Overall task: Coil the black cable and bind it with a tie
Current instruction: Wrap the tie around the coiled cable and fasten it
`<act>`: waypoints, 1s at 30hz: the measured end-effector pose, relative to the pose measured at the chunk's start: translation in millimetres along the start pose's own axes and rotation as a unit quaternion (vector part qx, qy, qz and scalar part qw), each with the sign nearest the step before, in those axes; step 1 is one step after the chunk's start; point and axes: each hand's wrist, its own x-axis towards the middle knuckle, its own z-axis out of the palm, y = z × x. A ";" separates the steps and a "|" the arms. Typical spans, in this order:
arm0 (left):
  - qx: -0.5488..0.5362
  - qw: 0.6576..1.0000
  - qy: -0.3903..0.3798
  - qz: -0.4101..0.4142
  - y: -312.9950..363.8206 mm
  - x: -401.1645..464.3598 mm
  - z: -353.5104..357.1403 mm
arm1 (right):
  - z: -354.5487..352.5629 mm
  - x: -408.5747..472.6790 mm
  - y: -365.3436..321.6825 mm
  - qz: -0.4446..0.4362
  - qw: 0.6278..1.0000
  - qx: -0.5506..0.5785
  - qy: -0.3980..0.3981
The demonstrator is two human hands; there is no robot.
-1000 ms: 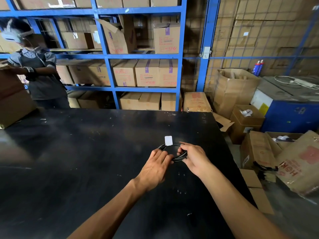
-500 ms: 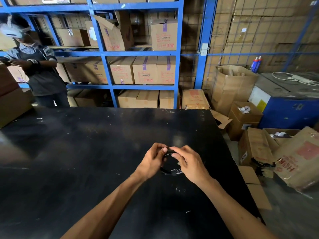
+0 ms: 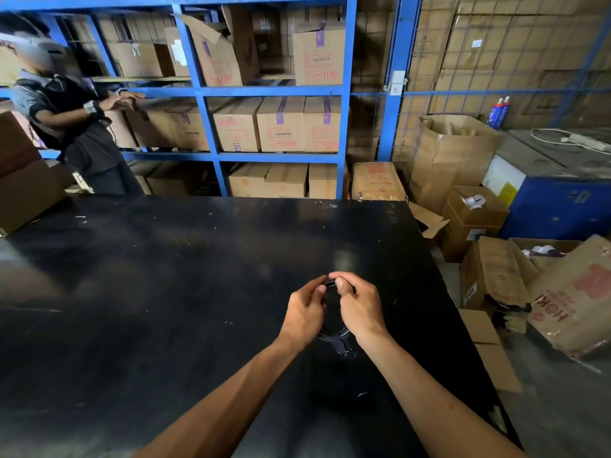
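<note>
The coiled black cable (image 3: pixel 331 333) is held upright between both hands, just above the black table (image 3: pixel 165 292). My left hand (image 3: pixel 304 314) grips the coil's left side, thumb near its top. My right hand (image 3: pixel 360 309) pinches the top of the coil between thumb and fingers. A dark plug or tie end (image 3: pixel 340 343) hangs at the coil's bottom between my wrists. The white tag is hidden; most of the coil is covered by my fingers.
The table's right edge (image 3: pixel 463 325) drops off to a floor with open cardboard boxes (image 3: pixel 496 276). Blue shelving (image 3: pixel 205 120) with cartons stands behind the table. Another person (image 3: pixel 82 127) stands at the far left beside a brown box (image 3: pixel 26 180).
The coil went from lying flat with its white tag showing to being lifted and held upright between both hands. Both hands closed around it and the tag went out of sight.
</note>
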 end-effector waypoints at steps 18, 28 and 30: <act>0.027 0.992 0.040 -0.113 -53.2 17.5 3.4 | -7.6 8.5 49.9 0.124 0.986 0.033 -0.103; 0.106 0.977 0.034 -0.181 -117.1 4.0 -1.6 | -39.0 -20.6 138.6 0.162 0.850 -0.337 -0.370; 0.110 0.975 0.032 -0.190 -126.6 -0.1 1.7 | -40.4 -27.3 151.3 0.159 0.837 -0.358 -0.383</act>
